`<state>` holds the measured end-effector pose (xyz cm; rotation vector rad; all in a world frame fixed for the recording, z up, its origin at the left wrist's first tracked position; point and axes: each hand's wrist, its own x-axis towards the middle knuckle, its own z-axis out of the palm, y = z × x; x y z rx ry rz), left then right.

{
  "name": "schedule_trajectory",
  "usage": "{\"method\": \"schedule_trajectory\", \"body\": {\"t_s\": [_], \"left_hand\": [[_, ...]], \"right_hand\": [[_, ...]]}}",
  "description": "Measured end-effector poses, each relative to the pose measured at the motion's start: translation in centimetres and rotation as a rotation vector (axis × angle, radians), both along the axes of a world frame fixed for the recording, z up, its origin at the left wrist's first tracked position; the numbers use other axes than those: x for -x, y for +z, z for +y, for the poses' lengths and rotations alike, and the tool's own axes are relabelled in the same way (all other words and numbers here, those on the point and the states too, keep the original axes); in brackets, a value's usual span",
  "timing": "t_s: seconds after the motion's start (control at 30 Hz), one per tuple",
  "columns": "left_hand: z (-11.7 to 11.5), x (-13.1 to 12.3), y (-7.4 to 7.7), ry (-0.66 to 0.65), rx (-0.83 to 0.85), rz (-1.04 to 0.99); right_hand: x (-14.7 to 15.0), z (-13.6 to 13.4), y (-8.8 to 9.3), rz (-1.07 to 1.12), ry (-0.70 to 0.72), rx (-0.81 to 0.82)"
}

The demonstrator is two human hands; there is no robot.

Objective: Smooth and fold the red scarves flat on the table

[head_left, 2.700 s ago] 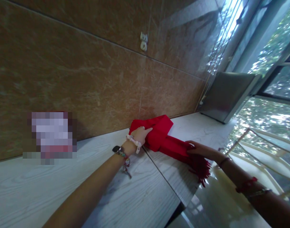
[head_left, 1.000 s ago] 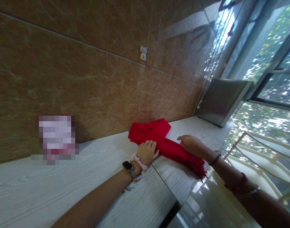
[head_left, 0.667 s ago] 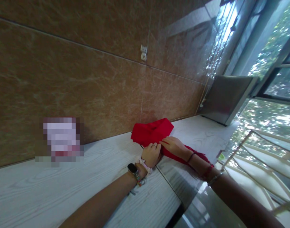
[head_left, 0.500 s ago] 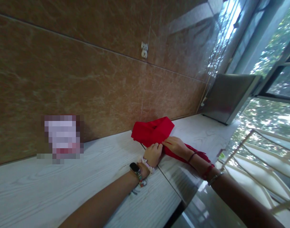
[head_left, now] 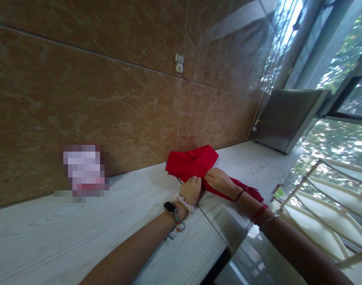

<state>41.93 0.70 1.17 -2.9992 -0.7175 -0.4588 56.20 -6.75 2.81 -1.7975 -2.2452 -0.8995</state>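
Note:
A red fringed scarf [head_left: 190, 163] lies folded on the white wood-grain counter [head_left: 80, 229], close to the brown tiled wall. My left hand [head_left: 191, 190] pinches the scarf's near edge at the fold. Right beside it, my right hand [head_left: 220, 181] presses down on the scarf's long strip. The fringe end [head_left: 252, 194] trails out behind my right wrist toward the counter's edge. Both wrists wear bracelets, and the left one has a watch.
A blurred pink-and-white object [head_left: 85, 171] stands against the wall to the left. A grey metal box [head_left: 287, 117] sits at the counter's far right end by the window. A small white cat-shaped hook [head_left: 179, 62] is on the wall. Pale slats [head_left: 332, 198] lie beyond the counter's right edge.
My right hand slid left along the scarf from the fringe end until it met my left hand at the fold. My left hand came back from the far fold to the near edge.

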Motion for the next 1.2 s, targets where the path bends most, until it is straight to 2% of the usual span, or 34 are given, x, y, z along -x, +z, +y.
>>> {"method": "schedule_trajectory", "body": {"t_s": [0.1, 0.2, 0.23, 0.3, 0.43, 0.5, 0.57, 0.63, 0.7, 0.83, 1.0, 1.2], "left_hand": [[0.0, 1.1, -0.2, -0.045, 0.042, 0.012], [1.0, 5.0, -0.8, -0.089, 0.126, 0.01], [1.7, 7.1, -1.2, -0.083, 0.141, 0.005], [3.9, 12.2, -1.8, 0.009, 0.147, -0.028], [8.3, 24.0, -2.4, 0.198, 0.182, -0.093], [9.3, 28.9, -2.3, 0.218, 0.236, -0.17], [9.4, 32.2, -2.2, 0.206, 0.321, -0.283], [9.1, 34.0, -2.2, 0.167, 0.391, -0.374], [8.7, 35.0, -2.4, 0.082, 0.423, -0.372], [8.4, 37.0, -2.6, 0.017, 0.425, -0.41], [8.3, 39.3, -2.5, -0.017, 0.427, -0.463], [8.1, 39.3, -2.3, -0.001, 0.386, -0.481]], "right_hand": [[0.2, -0.7, 0.3, -0.004, 0.104, -0.054], [1.0, -1.6, 0.3, -0.079, 0.201, -0.084], [1.5, -1.7, 0.2, -0.107, 0.232, -0.075], [3.3, -1.5, -0.1, -0.147, 0.306, -0.053], [9.4, 0.8, -1.2, -0.184, 0.507, -0.023], [13.3, 2.6, -1.7, -0.182, 0.626, -0.017], [17.2, 4.6, -2.2, -0.174, 0.74, -0.028], [20.9, 6.5, -2.4, -0.172, 0.834, -0.044], [24.0, 8.2, -2.5, -0.171, 0.904, -0.052], [28.3, 10.6, -2.5, -0.147, 0.995, -0.058], [30.8, 12.1, -2.5, -0.145, 1.008, -0.03], [31.2, 12.2, -2.4, -0.155, 1.012, -0.007]]}}
